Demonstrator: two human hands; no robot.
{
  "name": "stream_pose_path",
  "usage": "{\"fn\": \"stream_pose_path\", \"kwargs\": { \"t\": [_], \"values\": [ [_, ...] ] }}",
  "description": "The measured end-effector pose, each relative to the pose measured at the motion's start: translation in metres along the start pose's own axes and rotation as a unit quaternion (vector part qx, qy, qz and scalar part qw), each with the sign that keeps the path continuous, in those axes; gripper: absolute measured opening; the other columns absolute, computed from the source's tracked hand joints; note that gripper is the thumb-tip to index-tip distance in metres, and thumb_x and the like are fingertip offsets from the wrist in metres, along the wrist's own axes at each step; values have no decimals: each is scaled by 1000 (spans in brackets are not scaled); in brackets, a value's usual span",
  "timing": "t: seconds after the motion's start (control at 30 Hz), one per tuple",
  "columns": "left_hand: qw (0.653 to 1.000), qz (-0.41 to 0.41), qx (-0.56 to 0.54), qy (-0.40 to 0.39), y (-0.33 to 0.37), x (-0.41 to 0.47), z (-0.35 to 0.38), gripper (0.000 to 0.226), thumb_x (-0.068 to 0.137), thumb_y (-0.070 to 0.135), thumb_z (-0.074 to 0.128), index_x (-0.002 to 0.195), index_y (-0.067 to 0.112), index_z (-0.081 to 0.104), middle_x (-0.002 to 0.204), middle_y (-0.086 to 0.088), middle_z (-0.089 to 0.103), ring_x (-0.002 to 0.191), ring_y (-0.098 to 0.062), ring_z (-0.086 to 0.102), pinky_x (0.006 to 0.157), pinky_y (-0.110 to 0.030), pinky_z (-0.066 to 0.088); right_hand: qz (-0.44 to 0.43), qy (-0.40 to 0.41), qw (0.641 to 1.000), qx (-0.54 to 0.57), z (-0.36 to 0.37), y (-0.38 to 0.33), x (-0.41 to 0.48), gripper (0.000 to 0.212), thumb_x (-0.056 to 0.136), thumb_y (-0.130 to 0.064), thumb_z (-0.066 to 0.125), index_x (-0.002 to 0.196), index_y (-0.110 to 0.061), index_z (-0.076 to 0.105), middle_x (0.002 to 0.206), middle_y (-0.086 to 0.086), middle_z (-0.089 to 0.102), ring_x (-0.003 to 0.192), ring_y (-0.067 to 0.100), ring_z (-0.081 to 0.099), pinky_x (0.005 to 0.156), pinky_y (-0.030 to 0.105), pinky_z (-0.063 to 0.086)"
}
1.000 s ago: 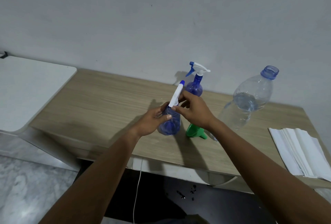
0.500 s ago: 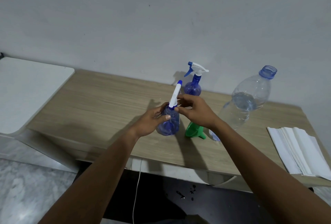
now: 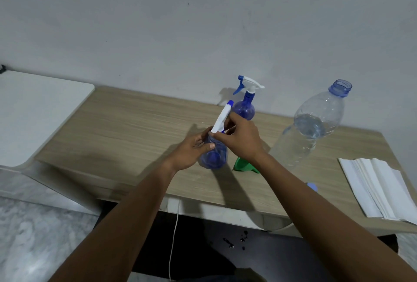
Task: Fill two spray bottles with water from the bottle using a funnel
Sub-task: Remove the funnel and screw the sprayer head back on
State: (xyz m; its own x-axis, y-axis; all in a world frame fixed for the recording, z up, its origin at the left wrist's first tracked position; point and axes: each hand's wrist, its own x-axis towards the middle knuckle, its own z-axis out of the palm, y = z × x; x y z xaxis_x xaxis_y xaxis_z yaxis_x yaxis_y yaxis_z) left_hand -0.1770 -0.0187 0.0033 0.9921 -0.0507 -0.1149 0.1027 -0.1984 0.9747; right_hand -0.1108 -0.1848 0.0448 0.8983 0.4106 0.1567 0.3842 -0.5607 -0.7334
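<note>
Hands meet mid-frame: left hand wraps the round blue plastic spray bottle; right hand pinches its white trigger head.

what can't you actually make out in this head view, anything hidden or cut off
- Near spray bottle: neck joint hidden by the left hand and right hand, so whether its white sprayer head is screwed on is unclear.
- Its water level: tint too dark to read.
- Green funnel: spout hidden behind the right wrist.
- Small blue cap-like object: mostly covered by the right forearm.
- Paper stack: cut off by the right edge.
</note>
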Motion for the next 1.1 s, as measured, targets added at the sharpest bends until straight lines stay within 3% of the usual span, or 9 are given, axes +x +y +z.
{"fn": "stream_pose_path", "kwargs": {
  "t": [0.17, 0.33, 0.43, 0.57, 0.77, 0.9, 1.0, 1.1],
  "values": [
    [1000, 7, -3, -2, 1, -1, 0, 51, 99, -6, 52, 146, 10, 42, 126, 12, 61, 111, 13, 61, 91, -8, 46, 15, -41, 998, 46, -9, 8, 3, 36, 69, -38, 90, 87, -20, 65, 83, -7, 74, 76, 7, 72, 72, 30, 60],
    [1000, 8, -9, -4, -1, 0, 0, 49, 99, -3, 54, 141, 20, 43, 126, 13, 64, 113, 8, 63, 91, -11, 49, 0, -119, 987, 107, -21, 22, 5, 37, 84, -12, 81, 119, -13, 68, 106, -2, 75, 94, 6, 73, 85, 23, 59],
    [1000, 11, -3, -4, 0, -1, 0, 50, 99, -3, 55, 141, 21, 45, 127, 14, 64, 116, 6, 62, 94, -12, 47, -20, -139, 987, 83, -22, 24, 9, 43, 90, -14, 74, 132, -17, 66, 110, -3, 74, 96, 7, 72, 87, 23, 58],
    [1000, 12, -6, 4, 1, -1, 1, 50, 99, -4, 55, 141, 22, 45, 127, 12, 64, 115, 6, 63, 94, -12, 47, -55, -149, 987, 28, -19, 21, 10, 28, 94, -23, 69, 121, -32, 72, 110, -11, 72, 99, 6, 69, 88, 26, 57],
    [1000, 13, -12, 3, -1, 1, 2, 49, 99, -8, 51, 146, 4, 43, 130, 3, 60, 109, 12, 63, 93, -9, 47, -13, -57, 998, 34, -10, 14, 3, 17, 82, -34, 83, 91, -39, 70, 84, -21, 71, 75, -2, 69, 67, 16, 47],
    [1000, 11, -8, -4, -1, 1, 2, 47, 99, -8, 51, 144, 1, 45, 127, 10, 62, 112, 12, 61, 95, -9, 45, -3, 0, 999, 35, 0, 13, -3, 21, 78, -38, 85, 89, -35, 67, 82, -23, 69, 73, 0, 69, 63, 8, 46],
    [1000, 8, -16, -3, 0, 0, 1, 47, 99, -8, 51, 142, 10, 44, 124, 9, 63, 107, 13, 63, 92, -8, 46, 0, -7, 999, 39, -2, 12, -4, 23, 78, -39, 85, 92, -33, 68, 85, -22, 70, 73, 0, 70, 64, 7, 47],
    [1000, 9, -20, -5, 0, 1, 2, 49, 99, -7, 51, 144, 11, 43, 123, 9, 63, 106, 11, 64, 90, -9, 48, 4, -43, 998, 47, -8, 14, -3, 30, 80, -37, 84, 106, -29, 72, 93, -19, 72, 79, 4, 73, 75, 22, 58]
  ]
}}
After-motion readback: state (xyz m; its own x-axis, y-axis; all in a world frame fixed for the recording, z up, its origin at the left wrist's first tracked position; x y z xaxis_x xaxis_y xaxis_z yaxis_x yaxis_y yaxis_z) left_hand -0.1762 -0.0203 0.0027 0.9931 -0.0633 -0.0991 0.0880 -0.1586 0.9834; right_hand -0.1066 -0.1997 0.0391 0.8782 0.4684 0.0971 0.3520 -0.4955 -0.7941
